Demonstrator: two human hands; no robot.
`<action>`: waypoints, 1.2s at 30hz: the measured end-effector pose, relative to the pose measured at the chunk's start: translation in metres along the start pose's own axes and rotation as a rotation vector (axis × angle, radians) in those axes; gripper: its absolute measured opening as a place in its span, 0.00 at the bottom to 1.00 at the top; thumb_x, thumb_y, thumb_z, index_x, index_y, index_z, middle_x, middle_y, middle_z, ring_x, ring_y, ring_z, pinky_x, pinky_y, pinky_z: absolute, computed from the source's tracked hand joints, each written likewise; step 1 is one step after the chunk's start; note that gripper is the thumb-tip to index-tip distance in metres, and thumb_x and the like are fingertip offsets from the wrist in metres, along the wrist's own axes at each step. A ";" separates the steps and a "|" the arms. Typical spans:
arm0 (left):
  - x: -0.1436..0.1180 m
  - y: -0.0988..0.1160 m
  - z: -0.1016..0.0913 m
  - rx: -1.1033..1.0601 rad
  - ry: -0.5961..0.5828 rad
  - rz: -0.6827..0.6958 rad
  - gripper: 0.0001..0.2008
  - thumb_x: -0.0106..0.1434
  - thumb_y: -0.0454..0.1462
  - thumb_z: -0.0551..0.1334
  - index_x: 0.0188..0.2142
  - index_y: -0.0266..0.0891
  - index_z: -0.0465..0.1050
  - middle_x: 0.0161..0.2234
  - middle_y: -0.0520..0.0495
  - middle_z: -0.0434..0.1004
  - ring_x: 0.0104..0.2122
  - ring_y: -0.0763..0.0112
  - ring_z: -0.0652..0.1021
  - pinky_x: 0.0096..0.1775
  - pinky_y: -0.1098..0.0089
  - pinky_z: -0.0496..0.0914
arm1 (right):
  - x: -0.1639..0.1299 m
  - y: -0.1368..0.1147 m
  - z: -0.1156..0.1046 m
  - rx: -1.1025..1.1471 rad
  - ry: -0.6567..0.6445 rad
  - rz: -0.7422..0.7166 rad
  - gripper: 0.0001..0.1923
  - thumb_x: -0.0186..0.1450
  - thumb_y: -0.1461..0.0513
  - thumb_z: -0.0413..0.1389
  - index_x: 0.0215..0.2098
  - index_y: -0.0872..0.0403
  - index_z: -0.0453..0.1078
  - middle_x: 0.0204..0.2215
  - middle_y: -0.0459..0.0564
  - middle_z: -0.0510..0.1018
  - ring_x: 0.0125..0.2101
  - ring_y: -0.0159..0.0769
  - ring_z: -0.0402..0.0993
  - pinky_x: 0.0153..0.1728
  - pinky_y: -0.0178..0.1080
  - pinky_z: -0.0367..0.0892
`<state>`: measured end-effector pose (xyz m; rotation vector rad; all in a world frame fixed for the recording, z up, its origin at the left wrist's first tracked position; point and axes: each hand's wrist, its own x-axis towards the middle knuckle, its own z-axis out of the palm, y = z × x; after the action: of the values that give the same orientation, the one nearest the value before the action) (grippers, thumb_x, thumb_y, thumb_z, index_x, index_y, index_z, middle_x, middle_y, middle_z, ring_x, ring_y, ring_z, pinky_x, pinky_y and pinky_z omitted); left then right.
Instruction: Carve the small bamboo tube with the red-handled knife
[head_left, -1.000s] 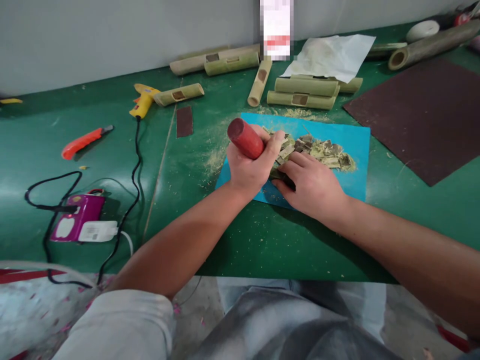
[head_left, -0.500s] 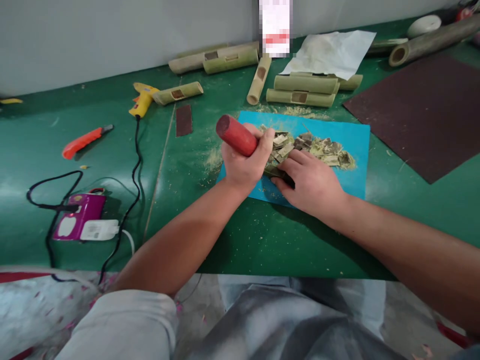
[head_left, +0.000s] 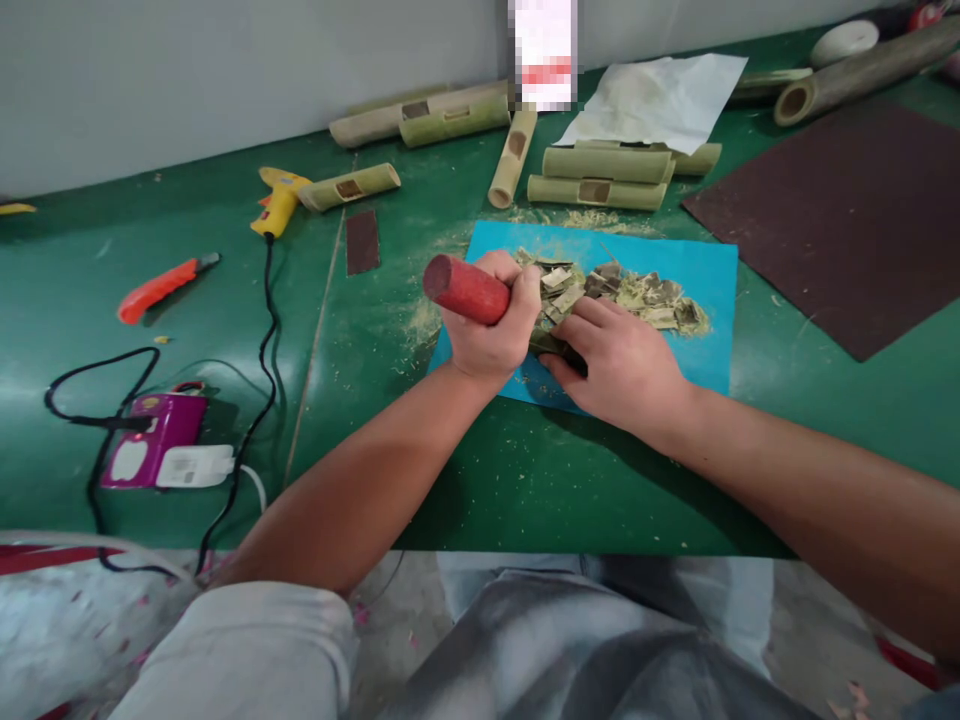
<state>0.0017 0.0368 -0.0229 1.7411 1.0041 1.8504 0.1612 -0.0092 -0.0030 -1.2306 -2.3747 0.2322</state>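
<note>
My left hand (head_left: 491, 325) is closed around the red wooden handle (head_left: 461, 288) of a tool whose working end is hidden under my fingers. My right hand (head_left: 619, 365) presses down on a dark bamboo piece (head_left: 551, 347) lying on a blue mat (head_left: 705, 275); only a sliver of the piece shows between my hands. A pile of bamboo chips (head_left: 626, 290) lies on the mat just beyond my hands. The mat rests on a green table (head_left: 525, 470).
Cut bamboo tubes (head_left: 600, 175) lie at the back, with white paper (head_left: 660, 95) and a dark sandpaper sheet (head_left: 847, 205) to the right. At the left are a yellow glue gun (head_left: 277, 200), an orange utility knife (head_left: 154, 290), a small sandpaper strip (head_left: 362, 242) and a purple device (head_left: 154, 450) with cords.
The red handle has tipped lower and swung to the left in my left hand. My right hand has stayed on the bamboo piece.
</note>
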 end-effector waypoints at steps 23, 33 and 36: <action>0.006 -0.016 -0.001 -0.224 -0.004 -0.016 0.27 0.69 0.58 0.64 0.23 0.43 0.66 0.19 0.53 0.67 0.21 0.75 0.68 0.28 0.60 0.59 | 0.000 -0.002 -0.001 -0.014 -0.023 0.011 0.07 0.69 0.61 0.58 0.38 0.57 0.76 0.37 0.57 0.79 0.40 0.46 0.73 0.39 0.44 0.68; 0.007 0.002 0.002 -0.225 0.042 -0.009 0.27 0.72 0.53 0.64 0.21 0.42 0.68 0.18 0.54 0.68 0.19 0.78 0.69 0.25 0.63 0.62 | 0.001 -0.003 -0.002 -0.020 -0.032 0.016 0.06 0.69 0.61 0.58 0.36 0.55 0.75 0.36 0.55 0.78 0.39 0.45 0.72 0.39 0.43 0.67; 0.007 0.004 0.002 -0.221 0.045 -0.026 0.27 0.72 0.53 0.64 0.21 0.41 0.68 0.18 0.54 0.69 0.19 0.78 0.69 0.25 0.66 0.64 | 0.001 -0.002 -0.002 -0.020 -0.030 0.011 0.06 0.69 0.61 0.58 0.36 0.56 0.75 0.36 0.56 0.78 0.39 0.44 0.72 0.38 0.43 0.67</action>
<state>0.0033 0.0397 -0.0149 1.5567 0.7994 1.9116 0.1601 -0.0103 -0.0001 -1.2583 -2.4021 0.2330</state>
